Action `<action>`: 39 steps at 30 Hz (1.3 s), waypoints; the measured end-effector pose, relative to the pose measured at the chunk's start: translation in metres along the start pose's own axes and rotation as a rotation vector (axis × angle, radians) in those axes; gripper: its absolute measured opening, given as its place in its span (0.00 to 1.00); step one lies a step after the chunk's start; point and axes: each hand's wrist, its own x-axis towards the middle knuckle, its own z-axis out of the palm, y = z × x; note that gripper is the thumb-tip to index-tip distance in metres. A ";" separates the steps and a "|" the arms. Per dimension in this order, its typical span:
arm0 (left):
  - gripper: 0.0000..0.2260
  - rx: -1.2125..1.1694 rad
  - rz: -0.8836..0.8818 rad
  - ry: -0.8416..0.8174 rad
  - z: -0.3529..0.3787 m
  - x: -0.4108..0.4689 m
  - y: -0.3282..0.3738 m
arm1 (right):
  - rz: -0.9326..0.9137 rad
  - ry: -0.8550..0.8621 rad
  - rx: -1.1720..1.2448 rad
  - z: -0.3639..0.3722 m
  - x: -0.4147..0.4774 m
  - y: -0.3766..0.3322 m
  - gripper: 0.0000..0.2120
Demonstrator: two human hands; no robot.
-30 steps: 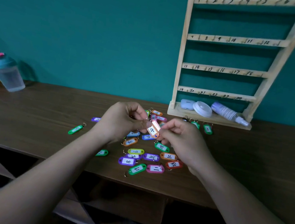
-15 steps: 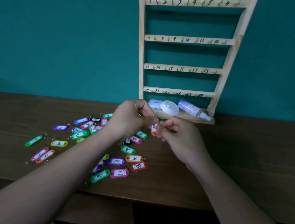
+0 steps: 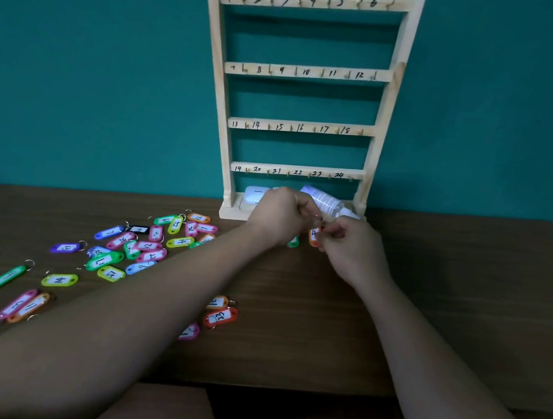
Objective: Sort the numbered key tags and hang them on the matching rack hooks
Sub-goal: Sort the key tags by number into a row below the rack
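Observation:
An orange key tag marked 4 [image 3: 314, 236] hangs between my two hands just in front of the rack's base. My left hand [image 3: 281, 215] pinches its metal ring from above. My right hand [image 3: 350, 245] pinches the tag's side. The wooden rack [image 3: 304, 71] stands upright against the teal wall, with four rails of small hooks numbered 1 to 24; every hook is bare. Several coloured numbered tags [image 3: 133, 248] lie scattered on the wooden table [image 3: 449, 280] to the left, some under my left forearm.
On the rack's base shelf lie a white case [image 3: 254, 194] and a white spray bottle [image 3: 327, 201] on its side. A green tag [image 3: 293, 243] peeks out below my left hand. An orange tag marked 23 [image 3: 221, 316] lies near the table's front edge.
The view swung left to right, so the rack now stands centred. Both hands, still holding the orange tag 4, have moved away from the tag pile up to the rack's base.

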 end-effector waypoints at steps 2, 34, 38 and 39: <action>0.04 0.056 0.025 -0.045 0.003 0.006 0.000 | 0.043 -0.023 -0.048 0.001 0.004 0.003 0.04; 0.07 0.175 0.192 0.093 -0.047 -0.018 -0.013 | 0.006 0.041 -0.085 0.011 0.002 -0.010 0.02; 0.08 0.183 0.158 0.132 -0.074 -0.057 -0.029 | -0.100 -0.006 -0.015 0.022 -0.013 -0.026 0.05; 0.07 0.193 0.150 0.141 -0.081 -0.068 -0.033 | -0.121 -0.025 -0.012 0.026 -0.017 -0.031 0.04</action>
